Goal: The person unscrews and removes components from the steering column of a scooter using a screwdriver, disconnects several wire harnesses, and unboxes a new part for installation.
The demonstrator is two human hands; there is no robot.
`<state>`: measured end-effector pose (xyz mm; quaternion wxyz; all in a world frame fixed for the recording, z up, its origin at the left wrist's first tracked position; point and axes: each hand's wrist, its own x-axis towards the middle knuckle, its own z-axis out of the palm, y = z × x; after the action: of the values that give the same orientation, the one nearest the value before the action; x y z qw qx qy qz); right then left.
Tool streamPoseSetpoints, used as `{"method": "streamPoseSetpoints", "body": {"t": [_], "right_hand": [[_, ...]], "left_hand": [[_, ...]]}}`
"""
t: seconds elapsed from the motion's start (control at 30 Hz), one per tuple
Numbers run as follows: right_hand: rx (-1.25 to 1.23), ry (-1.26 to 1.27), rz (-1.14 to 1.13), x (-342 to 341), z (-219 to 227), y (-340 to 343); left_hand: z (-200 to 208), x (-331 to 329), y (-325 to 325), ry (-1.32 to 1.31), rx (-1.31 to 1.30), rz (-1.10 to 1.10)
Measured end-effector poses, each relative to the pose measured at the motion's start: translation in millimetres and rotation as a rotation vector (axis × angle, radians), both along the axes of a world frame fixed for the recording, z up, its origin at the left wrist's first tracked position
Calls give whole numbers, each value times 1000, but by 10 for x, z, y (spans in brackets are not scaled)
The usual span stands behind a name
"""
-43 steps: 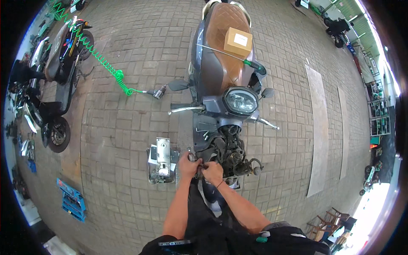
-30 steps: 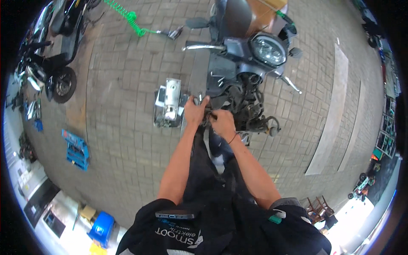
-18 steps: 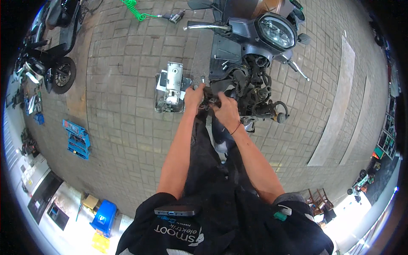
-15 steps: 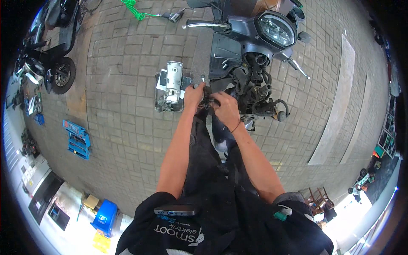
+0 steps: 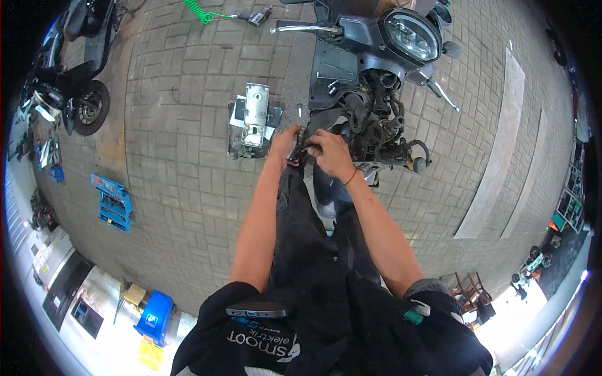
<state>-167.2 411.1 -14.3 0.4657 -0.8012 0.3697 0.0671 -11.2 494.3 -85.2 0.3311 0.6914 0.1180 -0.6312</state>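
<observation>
My left hand [image 5: 286, 145] and my right hand [image 5: 331, 152] meet above my knees, in front of the partly stripped scooter [image 5: 378, 122]. Between them is a small dark part [image 5: 301, 148], mostly covered by fingers, so its kind is unclear. My left hand grips it from the left side. The bent fingers of my right hand close on its right side. A silver metal bracket [image 5: 256, 113], long and boxy, rests on a tray [image 5: 238, 150] left of my hands. A thin bright tool or bolt [image 5: 300, 111] lies just beyond my left fingertips.
A blue toolbox [image 5: 113, 202] stands open on the paving at left. Beyond the bracket lie a power tool [image 5: 259, 17] and a green coiled hose [image 5: 197, 12]. Another scooter [image 5: 88, 106] is parked far left. Small tools [image 5: 333, 86] rest on the scooter's footboard.
My left hand has tilted and opened slightly around the dark part, and my right hand has shifted a little to the left. The view has moved slightly.
</observation>
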Motion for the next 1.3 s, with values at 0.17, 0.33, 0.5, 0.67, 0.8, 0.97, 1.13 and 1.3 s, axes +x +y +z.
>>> {"method": "streamPoseSetpoints", "body": {"t": [0.17,0.33,0.5,0.67,0.8,0.97,1.13,1.3], "right_hand": [[-126,27,-12,0,67,100],[-124,8,0,14,-60,190],[-195,36,-133,19,-114,267],[-134,-120,-46,13,17,138],[-196,-114,99,-292,219,50],[-155,-164,149,-301,581,109],[-162,-226,217,-185,800,219],[-128,-270,193,103,892,319]], "left_hand": [[0,37,15,6,39,-49],[-10,95,26,7,58,-123],[-8,10,-57,-245,55,-208],[-414,232,263,-309,-59,-164],[-272,92,385,-30,-62,54],[-421,148,1045,-411,-35,179],[-277,169,1627,-508,226,266],[-250,138,1913,-317,49,424]]}}
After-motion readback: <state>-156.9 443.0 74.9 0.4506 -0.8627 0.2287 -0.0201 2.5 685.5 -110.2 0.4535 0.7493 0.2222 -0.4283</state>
